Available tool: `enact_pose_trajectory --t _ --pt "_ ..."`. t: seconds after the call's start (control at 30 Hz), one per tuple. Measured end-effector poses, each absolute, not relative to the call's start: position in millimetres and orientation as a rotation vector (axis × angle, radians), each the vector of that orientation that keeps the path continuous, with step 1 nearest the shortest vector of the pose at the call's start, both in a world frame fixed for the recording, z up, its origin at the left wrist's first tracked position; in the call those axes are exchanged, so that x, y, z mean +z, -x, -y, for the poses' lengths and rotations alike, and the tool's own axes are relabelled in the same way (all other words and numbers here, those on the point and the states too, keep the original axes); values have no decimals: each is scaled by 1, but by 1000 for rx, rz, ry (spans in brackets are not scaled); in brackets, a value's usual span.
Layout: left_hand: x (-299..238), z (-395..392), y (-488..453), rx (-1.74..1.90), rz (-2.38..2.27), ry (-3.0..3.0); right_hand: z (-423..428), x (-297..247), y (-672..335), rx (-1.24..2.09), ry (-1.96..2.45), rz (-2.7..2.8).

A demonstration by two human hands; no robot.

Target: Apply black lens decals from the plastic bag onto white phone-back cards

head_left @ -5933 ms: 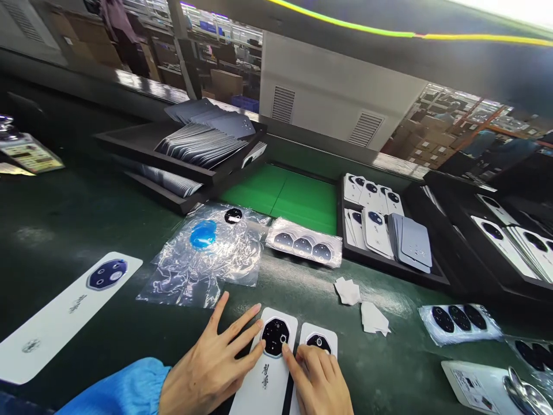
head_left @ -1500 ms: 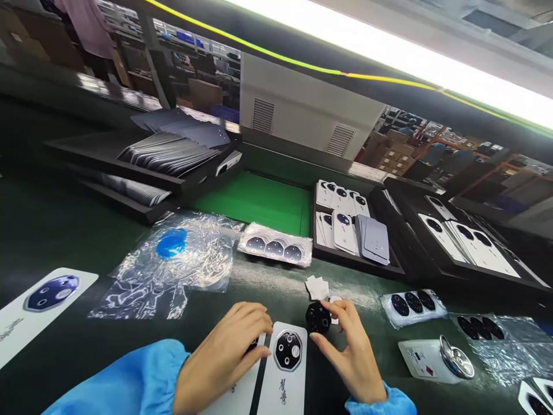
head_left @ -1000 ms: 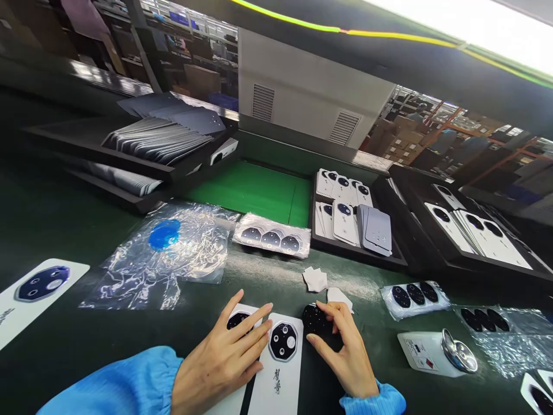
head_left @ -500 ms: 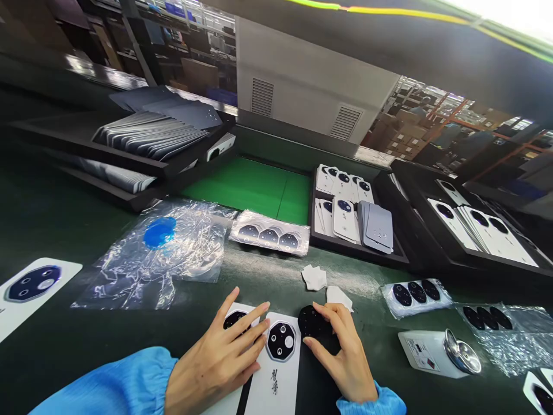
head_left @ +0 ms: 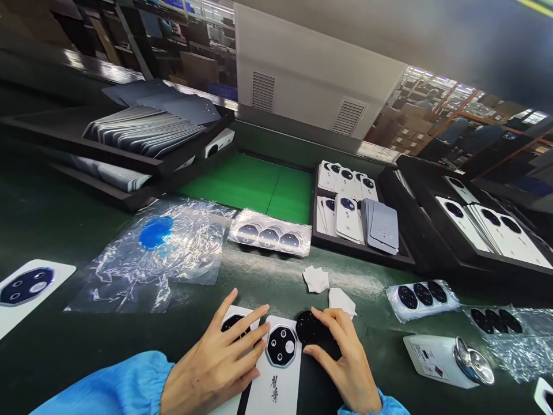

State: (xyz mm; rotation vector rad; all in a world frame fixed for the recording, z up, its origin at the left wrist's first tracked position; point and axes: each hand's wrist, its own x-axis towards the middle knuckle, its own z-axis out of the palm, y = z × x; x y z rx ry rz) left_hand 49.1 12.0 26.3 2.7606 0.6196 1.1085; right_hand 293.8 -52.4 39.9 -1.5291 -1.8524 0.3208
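Observation:
My left hand (head_left: 216, 363) lies flat with spread fingers on a white phone back cover (head_left: 231, 320), its fingertips reaching a second white cover (head_left: 275, 380) that carries a black camera ring (head_left: 281, 346). My right hand (head_left: 343, 360) presses a black round camera piece (head_left: 307, 327) with its fingertips onto a dark cover (head_left: 313, 383) at the near table edge. Two white paper scraps (head_left: 316, 279) lie just beyond my right hand.
Crinkled clear film with a blue disc (head_left: 155, 232) lies at the left. A bag of camera pieces (head_left: 270, 237) sits mid-table, another bag (head_left: 421, 295) at the right. A black tray of covers (head_left: 358, 216) stands behind. A white can (head_left: 449, 358) lies at the right.
My right hand has brought the black camera piece down from above the table onto the dark cover. My left hand has flattened and spread over the left white cover.

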Motion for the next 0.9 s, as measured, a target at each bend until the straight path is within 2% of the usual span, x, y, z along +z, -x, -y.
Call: enact_pose_trajectory --t 0.9 --pt "29 -18 -46 1095 -539 -2850 52 38 -285 298 1537 1889"
